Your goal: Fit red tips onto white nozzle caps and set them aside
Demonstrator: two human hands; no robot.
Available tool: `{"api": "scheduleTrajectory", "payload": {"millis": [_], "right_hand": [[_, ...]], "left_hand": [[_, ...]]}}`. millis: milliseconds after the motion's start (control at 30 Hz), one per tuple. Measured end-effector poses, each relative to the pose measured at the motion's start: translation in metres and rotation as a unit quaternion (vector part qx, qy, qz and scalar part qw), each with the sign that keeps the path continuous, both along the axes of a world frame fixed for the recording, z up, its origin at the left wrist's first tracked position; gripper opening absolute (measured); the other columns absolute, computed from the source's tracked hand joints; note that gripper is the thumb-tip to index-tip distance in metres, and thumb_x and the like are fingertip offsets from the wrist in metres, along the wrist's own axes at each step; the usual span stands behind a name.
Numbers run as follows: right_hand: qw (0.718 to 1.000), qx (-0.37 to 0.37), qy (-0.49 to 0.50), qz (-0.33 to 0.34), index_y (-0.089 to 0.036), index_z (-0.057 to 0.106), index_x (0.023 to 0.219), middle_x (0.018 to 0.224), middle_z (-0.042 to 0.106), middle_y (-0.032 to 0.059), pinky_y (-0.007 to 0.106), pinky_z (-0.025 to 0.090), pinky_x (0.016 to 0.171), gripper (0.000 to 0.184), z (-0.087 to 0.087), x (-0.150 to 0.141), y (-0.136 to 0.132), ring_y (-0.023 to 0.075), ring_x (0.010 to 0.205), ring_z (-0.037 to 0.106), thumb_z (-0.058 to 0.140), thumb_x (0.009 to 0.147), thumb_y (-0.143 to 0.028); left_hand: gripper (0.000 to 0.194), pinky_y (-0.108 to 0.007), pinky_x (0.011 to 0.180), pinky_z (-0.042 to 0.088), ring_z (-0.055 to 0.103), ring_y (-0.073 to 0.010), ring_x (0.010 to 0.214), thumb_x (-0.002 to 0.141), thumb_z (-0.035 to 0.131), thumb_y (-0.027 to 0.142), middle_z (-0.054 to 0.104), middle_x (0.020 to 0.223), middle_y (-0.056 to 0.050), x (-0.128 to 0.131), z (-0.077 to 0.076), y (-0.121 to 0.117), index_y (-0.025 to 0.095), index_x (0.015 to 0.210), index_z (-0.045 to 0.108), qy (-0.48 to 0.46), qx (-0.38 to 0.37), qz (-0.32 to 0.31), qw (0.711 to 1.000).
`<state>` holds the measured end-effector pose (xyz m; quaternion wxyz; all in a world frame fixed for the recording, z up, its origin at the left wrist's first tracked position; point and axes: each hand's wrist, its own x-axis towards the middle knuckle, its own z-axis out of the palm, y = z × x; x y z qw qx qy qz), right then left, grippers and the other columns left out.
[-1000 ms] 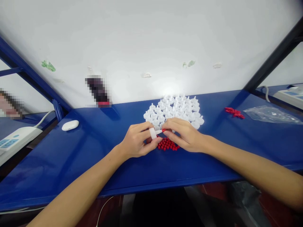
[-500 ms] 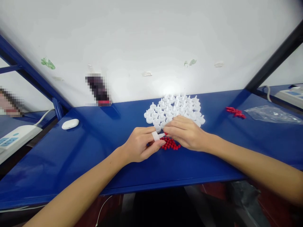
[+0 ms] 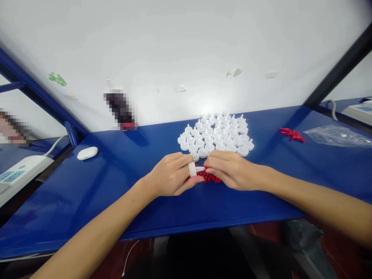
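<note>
Between its fingers and thumb, my left hand grips a white nozzle cap, lying sideways with its thin spout toward the right. My right hand is closed at the spout's tip, its thumb and fingers pinching a small red tip cap there. Whether the red piece is fully seated on the spout cannot be seen. Under and between the hands lies a pile of small red caps. Just behind stand many white nozzle caps, mostly with spouts up.
A white earbud case lies at the left of the blue table. Several red pieces and a clear plastic bag are at the right. A blurred phone-like object leans on the wall. A power strip is at far left.
The held white cap has turned to lie more level, its spout pointing straight right. My right hand has come slightly lower, with its thumb now visible at the spout tip.
</note>
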<state>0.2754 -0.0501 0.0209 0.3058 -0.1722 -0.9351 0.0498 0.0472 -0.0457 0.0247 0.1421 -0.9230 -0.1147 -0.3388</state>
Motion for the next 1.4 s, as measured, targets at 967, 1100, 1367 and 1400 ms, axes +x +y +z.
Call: {"api": "scheduleTrajectory", "payload": {"millis": [967, 1100, 1367, 1400], "right_hand": [[0.987, 0.09, 0.131, -0.021, -0.019, 0.063, 0.11, 0.084, 0.069, 0.0045, 0.032, 0.049, 0.068, 0.017, 0.002, 0.001, 0.01, 0.0165, 0.075, 0.064, 0.053, 0.096, -0.019], [0.992, 0.069, 0.106, -0.017, -0.017, 0.06, 0.094, 0.076, 0.064, 0.0043, 0.032, 0.045, 0.067, 0.017, 0.003, 0.002, 0.01, 0.0163, 0.07, 0.058, 0.044, 0.099, -0.022], [0.994, 0.028, 0.101, -0.007, -0.019, 0.052, 0.094, 0.075, 0.054, 0.0014, 0.029, 0.04, 0.062, 0.012, 0.002, 0.0, 0.005, 0.0146, 0.064, 0.046, 0.041, 0.098, -0.021], [0.995, 0.029, 0.097, -0.004, -0.019, 0.052, 0.096, 0.076, 0.055, 0.0018, 0.029, 0.041, 0.063, 0.01, 0.002, 0.0, 0.005, 0.0147, 0.065, 0.047, 0.042, 0.098, -0.021]], "left_hand": [[0.019, -0.021, 0.06, 0.047, 0.056, -0.0087, 0.063, 0.087, 0.064, 0.027, 0.063, 0.079, 0.001, 0.01, -0.009, -0.002, 0.018, 0.101, 0.056, -0.126, -0.197, 0.029, 0.972], [0.013, -0.022, 0.058, 0.044, 0.051, -0.0096, 0.062, 0.088, 0.061, 0.025, 0.058, 0.074, 0.001, 0.011, -0.009, -0.002, 0.018, 0.097, 0.054, -0.118, -0.152, 0.037, 0.981], [0.011, -0.021, 0.055, 0.041, 0.047, -0.009, 0.059, 0.085, 0.061, 0.021, 0.054, 0.07, 0.002, 0.014, -0.009, -0.005, 0.018, 0.091, 0.053, -0.138, -0.115, 0.046, 0.983], [0.011, -0.021, 0.054, 0.041, 0.048, -0.009, 0.059, 0.084, 0.061, 0.02, 0.055, 0.07, 0.002, 0.014, -0.009, -0.005, 0.018, 0.091, 0.053, -0.138, -0.11, 0.042, 0.983]]}}
